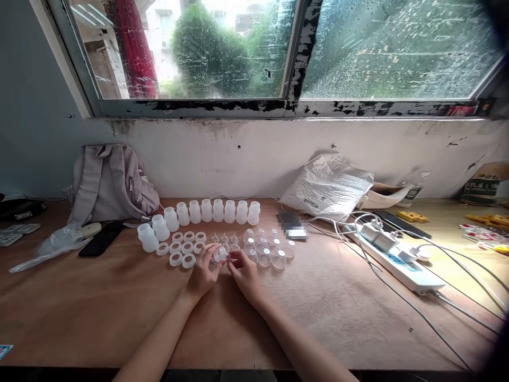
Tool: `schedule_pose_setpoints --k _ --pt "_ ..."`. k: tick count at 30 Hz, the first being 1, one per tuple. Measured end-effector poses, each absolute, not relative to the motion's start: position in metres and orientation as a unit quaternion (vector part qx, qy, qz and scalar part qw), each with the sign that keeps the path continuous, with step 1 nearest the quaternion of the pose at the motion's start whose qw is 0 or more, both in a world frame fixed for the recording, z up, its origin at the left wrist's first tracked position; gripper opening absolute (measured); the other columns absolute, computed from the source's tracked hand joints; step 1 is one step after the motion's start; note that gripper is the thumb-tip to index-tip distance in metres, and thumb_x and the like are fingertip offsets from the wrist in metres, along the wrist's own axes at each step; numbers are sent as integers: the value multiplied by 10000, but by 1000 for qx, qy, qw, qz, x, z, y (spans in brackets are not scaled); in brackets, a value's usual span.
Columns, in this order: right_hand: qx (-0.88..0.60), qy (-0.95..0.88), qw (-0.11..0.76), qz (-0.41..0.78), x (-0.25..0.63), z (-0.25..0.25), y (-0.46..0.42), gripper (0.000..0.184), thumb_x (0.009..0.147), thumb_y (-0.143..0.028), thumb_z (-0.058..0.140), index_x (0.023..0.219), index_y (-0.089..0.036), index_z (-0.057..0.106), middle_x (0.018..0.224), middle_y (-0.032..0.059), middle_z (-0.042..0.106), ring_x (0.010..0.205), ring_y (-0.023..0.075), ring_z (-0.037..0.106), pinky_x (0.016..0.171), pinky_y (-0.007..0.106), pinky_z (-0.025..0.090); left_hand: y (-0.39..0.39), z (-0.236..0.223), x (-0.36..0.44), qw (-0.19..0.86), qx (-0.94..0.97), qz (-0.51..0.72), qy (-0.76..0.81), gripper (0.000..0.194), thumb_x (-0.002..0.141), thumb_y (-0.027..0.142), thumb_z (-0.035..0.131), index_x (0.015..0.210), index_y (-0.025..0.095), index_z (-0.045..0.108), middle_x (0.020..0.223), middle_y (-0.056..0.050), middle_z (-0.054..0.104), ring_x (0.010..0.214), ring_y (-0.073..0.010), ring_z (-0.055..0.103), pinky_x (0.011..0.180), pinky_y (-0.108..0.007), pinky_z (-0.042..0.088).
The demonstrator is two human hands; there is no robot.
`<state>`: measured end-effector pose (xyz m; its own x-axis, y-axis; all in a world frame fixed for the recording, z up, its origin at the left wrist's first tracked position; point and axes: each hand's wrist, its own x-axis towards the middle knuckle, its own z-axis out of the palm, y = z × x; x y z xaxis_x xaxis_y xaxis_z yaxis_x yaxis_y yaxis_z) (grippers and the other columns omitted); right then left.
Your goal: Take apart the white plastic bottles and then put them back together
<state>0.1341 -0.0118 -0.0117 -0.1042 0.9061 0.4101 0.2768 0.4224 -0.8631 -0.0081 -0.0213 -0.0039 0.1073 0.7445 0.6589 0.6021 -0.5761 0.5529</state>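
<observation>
My left hand point(205, 270) is closed around a white bottle collar ring point(219, 253), tilted on its side just above the table. From the right, the fingertips of my right hand point(244, 271) pinch a small clear bottle nipple at the ring's side; the fingers partly hide it. Behind my hands stand several clear nipples point(225, 237). Loose white collar rings point(175, 259) lie in rows to the left. Clear dome caps point(278, 260) are grouped on the right. A curved row of frosted baby bottles point(194, 212) stands upright behind them, with open necks.
The wooden table point(99, 318) runs along a wall below a window. A backpack point(115, 183), a black phone point(101, 239) and a plastic bag point(66, 241) are on the left. A silvery pouch point(330, 185), a white power strip point(397, 265) and loose cables lie on the right.
</observation>
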Motion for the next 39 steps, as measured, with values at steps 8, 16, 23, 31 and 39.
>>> schedule_pose_setpoints --k 8,16,23,31,39 --pt "-388 -643 556 356 135 -6 -14 160 756 -275 522 891 -189 513 860 55 621 787 157 607 717 296 499 -16 -10 -9 59 747 487 449 323 788 265 483 1107 232 447 1084 -73 498 1053 -204 478 871 -363 444" --pt "-362 -626 554 412 135 -5 -14 134 764 -255 508 871 -185 549 862 51 628 823 167 600 745 312 492 -14 -12 -12 64 764 469 438 340 779 308 508 1106 241 441 1085 -61 541 1051 -203 493 883 -378 429" --pt "-354 -645 519 434 137 -2 -17 273 719 -121 456 932 -194 610 939 46 638 892 179 581 809 343 463 -14 -13 -12 75 748 486 446 383 745 334 554 1101 233 454 1039 -50 557 948 -179 548 818 -335 472" --pt "-381 -606 569 404 137 5 -18 206 719 -217 549 918 -200 596 956 60 588 854 176 549 737 302 459 -21 -7 -9 65 768 469 431 376 784 289 503 1145 213 430 1089 -71 540 1035 -200 500 872 -368 434" --pt "-327 -511 536 588 136 11 -12 239 649 -302 642 835 -183 552 657 -23 547 506 89 493 468 224 422 -25 -1 -5 95 781 442 432 416 778 229 468 1189 194 414 1069 -95 532 1004 -214 503 856 -374 429"
